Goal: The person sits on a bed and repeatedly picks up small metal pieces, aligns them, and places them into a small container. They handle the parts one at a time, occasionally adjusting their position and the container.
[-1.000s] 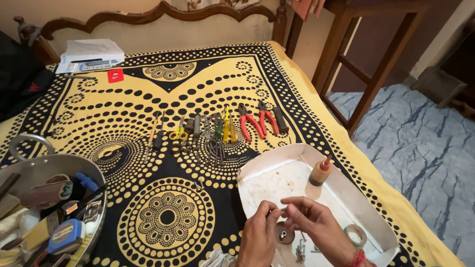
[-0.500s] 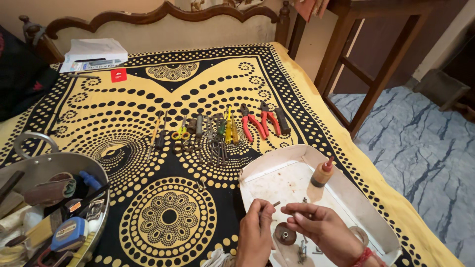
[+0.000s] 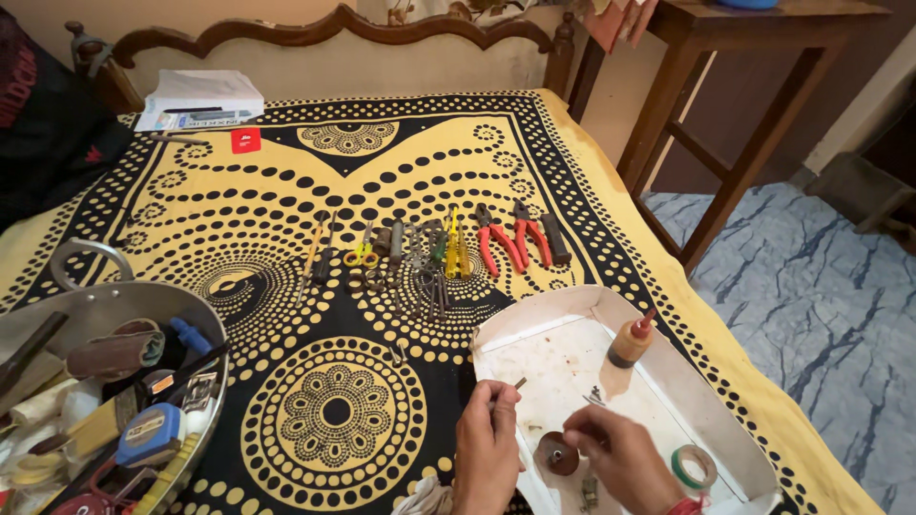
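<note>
Both hands sit slightly lower over the white tray [image 3: 735, 420] than half a second ago. At the bottom centre of the frame, the left hand [image 3: 487, 448] pinches a thin pin-like piece [image 3: 518, 383] between closed fingers. Just right of it, the right hand [image 3: 620, 458] grips a small brown disc [image 3: 556, 453] by its edge. A glue bottle [image 3: 632, 340] stands in the tray's upper part, a tape roll [image 3: 695, 465] lies lower right, and a row of hand tools [image 3: 448, 253] lies on the bed at frame centre.
</note>
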`<state>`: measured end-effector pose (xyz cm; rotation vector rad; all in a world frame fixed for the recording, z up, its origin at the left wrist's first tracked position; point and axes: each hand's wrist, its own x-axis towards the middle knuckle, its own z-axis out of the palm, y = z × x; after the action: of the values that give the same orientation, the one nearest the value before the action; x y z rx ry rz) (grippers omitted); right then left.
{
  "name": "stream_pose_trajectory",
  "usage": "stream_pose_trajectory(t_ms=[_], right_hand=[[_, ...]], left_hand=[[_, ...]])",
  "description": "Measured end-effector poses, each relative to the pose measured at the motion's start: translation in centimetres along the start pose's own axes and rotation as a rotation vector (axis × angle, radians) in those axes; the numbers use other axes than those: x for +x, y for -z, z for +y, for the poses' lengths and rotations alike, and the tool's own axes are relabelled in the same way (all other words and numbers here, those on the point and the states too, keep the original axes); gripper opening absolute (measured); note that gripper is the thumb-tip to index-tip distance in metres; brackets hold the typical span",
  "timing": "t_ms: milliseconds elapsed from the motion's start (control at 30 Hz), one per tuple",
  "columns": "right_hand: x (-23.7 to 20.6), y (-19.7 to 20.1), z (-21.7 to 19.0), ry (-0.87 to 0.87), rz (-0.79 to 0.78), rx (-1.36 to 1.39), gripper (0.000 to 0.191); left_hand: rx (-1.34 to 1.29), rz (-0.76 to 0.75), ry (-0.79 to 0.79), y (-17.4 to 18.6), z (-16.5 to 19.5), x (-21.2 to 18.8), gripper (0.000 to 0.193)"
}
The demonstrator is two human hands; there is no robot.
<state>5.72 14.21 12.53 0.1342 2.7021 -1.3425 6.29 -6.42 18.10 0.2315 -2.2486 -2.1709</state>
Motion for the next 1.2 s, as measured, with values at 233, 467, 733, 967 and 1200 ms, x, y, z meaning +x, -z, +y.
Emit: stream_pose_trajectory(t_ms=[233,467,733,967,1200], right_hand=[[-0.5,-1.3,-1.7,0.089,0.003,-0.003,0.028],[0.8,-2.2,-6.6,-0.012,0.064,0.478,0.033],[3.3,-4.1,-14.5,-0.017,-0.185,0.878,0.033],[9.4,-9.3,-18.5,-0.01,-0.259,0.733,0.026],[15.1,-17.2,-18.7,0.341,-0.052,-0.221,0.022]], left_hand=[[-0.036,-0.007,-0.033,-0.1,-1.5,1.1,0.031],[-0.173,0.061,0.047,-0.9,-1.3,1.8,0.029],[-0.297,0.103,0.119,4.0,2.2,3.6,0.039],[-0.494,0.675,0.388,7.0,3.4,5.1,0.046],[-0.782,0.916,0.386,9.3,0.1,6.6,0.05]])
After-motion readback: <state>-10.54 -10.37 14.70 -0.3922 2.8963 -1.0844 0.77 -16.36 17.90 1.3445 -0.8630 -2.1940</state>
